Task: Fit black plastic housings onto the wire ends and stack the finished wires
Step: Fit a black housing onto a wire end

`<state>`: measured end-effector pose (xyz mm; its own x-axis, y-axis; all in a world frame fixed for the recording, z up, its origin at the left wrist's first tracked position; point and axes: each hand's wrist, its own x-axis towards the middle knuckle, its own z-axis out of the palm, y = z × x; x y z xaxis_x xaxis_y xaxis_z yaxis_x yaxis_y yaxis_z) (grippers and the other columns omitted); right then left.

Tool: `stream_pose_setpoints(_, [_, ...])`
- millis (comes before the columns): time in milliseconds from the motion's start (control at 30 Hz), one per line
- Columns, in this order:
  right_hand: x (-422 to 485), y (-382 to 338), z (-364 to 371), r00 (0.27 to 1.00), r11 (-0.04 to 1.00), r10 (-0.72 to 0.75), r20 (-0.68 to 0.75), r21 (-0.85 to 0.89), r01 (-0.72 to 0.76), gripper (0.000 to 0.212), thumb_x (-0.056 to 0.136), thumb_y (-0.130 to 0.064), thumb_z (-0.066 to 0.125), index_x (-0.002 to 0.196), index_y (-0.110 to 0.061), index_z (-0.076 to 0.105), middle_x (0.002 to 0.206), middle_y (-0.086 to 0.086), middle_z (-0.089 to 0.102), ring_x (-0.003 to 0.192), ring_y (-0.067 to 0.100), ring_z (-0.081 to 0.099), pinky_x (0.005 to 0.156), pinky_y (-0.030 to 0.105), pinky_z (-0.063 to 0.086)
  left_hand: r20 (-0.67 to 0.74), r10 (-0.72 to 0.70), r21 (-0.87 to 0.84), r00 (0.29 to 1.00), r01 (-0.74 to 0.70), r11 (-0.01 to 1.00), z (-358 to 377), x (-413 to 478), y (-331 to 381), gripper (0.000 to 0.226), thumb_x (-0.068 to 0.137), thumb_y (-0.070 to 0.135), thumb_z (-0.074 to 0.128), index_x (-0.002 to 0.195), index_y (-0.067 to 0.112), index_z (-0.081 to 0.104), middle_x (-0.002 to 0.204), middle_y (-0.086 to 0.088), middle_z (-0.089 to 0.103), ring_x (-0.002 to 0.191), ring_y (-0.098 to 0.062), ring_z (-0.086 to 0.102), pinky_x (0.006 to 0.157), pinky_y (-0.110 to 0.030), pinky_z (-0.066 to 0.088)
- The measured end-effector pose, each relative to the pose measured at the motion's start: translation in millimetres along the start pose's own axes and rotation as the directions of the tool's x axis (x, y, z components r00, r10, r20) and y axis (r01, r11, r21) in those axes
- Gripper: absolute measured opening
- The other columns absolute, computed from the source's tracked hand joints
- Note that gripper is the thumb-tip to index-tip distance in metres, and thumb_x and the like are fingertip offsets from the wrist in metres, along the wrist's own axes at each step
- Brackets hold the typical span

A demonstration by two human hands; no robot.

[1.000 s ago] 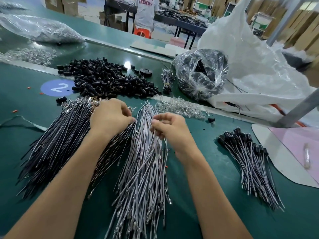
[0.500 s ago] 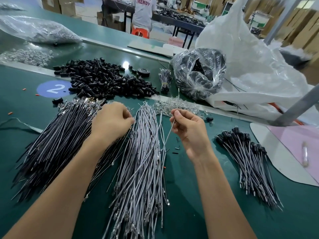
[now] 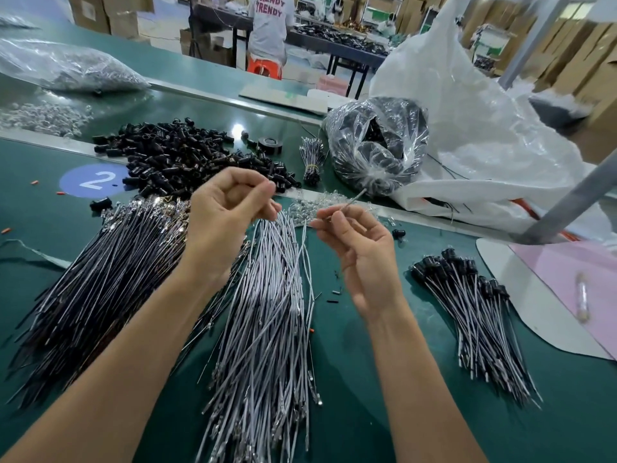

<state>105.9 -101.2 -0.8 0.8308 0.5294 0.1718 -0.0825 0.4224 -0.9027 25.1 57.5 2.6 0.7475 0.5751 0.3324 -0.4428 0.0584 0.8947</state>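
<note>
Head view: right hand (image 3: 360, 252) pinches a grey wire (image 3: 355, 197), tip slanting toward upper right; black housings (image 3: 187, 155) lie upper left, nearer the left hand (image 3: 230, 208), fingers curled, contents unclear.

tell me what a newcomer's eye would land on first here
Probably the two hands held up mid-frame: the right hand pinches one grey wire, tip pointing up, while the left hand curls its fingers on something I cannot make out. Below them grey wires fan over the green table, with black wires to their left and a heap of black housings behind. At right sits a stack of finished wires with housings fitted.
</note>
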Motion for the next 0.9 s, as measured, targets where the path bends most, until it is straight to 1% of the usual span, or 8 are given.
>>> stream_pose_setpoints(100, [-0.5,0.8,0.7,0.999,0.998,-0.054,0.009,-0.04,0.054,0.013,0.079,-0.011,0.066,0.09,-0.005,0.07,0.091,0.009,0.072,0.088,0.021,0.069,0.083,0.027,0.055,0.015,-0.088,0.022,0.996,0.088,0.996,8.0,-4.8,-7.8,0.029,0.079,0.021,0.068,0.104,0.009,0.06,0.061,-0.001,0.066,0.063,-0.014,0.067,0.063,-0.021,0.055])
stream_pose_setpoints(200, [-0.3,1.1,0.7,0.997,0.994,-0.076,-0.01,-0.085,0.075,0.01,0.08,-0.013,0.067,0.088,-0.008,0.071,0.085,0.006,0.072,0.078,0.016,0.068,0.074,0.024,0.055,0.018,-0.176,-0.027,0.984,0.177,0.984,11.4,-7.0,-14.1,0.034,0.082,0.016,0.069,0.114,0.012,0.057,0.054,0.002,0.057,0.058,-0.013,0.064,0.06,-0.021,0.053])
stream_pose_setpoints(267, [0.1,0.4,0.5,0.997,0.994,-0.058,-0.054,-0.093,0.053,0.006,0.084,-0.011,0.066,0.086,-0.01,0.072,0.08,0.005,0.071,0.067,0.012,0.064,0.064,0.021,0.053,0.025,-0.156,-0.025,0.988,0.156,0.987,12.4,-7.4,-18.2,0.032,0.085,0.01,0.067,0.116,0.014,0.056,0.05,0.005,0.054,0.056,-0.011,0.061,0.059,-0.02,0.051])
stream_pose_setpoints(333, [0.4,1.2,0.7,0.995,0.997,-0.019,-0.097,-0.076,0.012,0.014,0.09,-0.005,0.063,0.083,-0.011,0.073,0.075,0.005,0.07,0.059,0.01,0.059,0.057,0.019,0.05,0.031,-0.084,0.023,0.996,0.084,0.996,14.0,-7.5,-20.2,0.029,0.09,0.002,0.063,0.116,0.014,0.056,0.048,0.007,0.052,0.055,-0.01,0.059,0.058,-0.019,0.05])
stream_pose_setpoints(500, [0.3,7.7,7.6,0.988,0.997,0.073,-0.138,-0.007,-0.075,0.009,0.093,-0.003,0.06,0.095,-0.002,0.069,0.073,0.007,0.07,0.057,0.01,0.061,0.054,0.018,0.051,0.101,0.007,0.12,0.995,-0.019,0.993,18.6,-9.9,-20.6,0.032,0.09,0.0,0.063,0.119,0.015,0.06,0.054,0.001,0.06,0.053,-0.009,0.059,0.059,-0.019,0.05])
stream_pose_setpoints(667, [0.7,9.5,10.4,0.988,0.995,0.078,-0.131,0.075,-0.069,0.013,0.091,-0.003,0.06,0.091,-0.004,0.074,0.072,0.007,0.069,0.058,0.008,0.06,0.055,0.017,0.051,0.23,-0.021,0.217,0.973,-0.03,0.976,21.9,-14.5,-22.1,0.038,0.09,-0.004,0.062,0.121,0.017,0.059,0.055,-0.012,0.059,0.052,-0.017,0.059,0.055,-0.02,0.049])
stream_pose_setpoints(800, [3.1,6.9,5.3,0.981,0.996,0.04,-0.192,0.089,-0.023,0.019,0.092,-0.002,0.06,0.085,-0.008,0.077,0.07,0.005,0.067,0.055,0.007,0.056,0.053,0.016,0.049,0.318,-0.103,0.283,0.942,0.01,0.959,22.2,-16.2,-25.3,0.044,0.088,-0.008,0.06,0.123,0.019,0.056,0.051,-0.003,0.06,0.047,-0.016,0.055,0.051,-0.02,0.046])
stream_pose_setpoints(900, [3.3,7.2,3.3,0.977,0.998,0.04,-0.211,0.059,-0.028,0.025,0.092,-0.003,0.061,0.078,-0.014,0.079,0.074,0.0,0.07,0.052,0.005,0.054,0.052,0.014,0.047,0.387,-0.174,0.365,0.906,0.023,0.931,24.9,-18.2,-29.2,0.05,0.086,-0.012,0.057,0.124,0.021,0.054,0.051,-0.008,0.06,0.046,-0.021,0.055,0.05,-0.021,0.046])
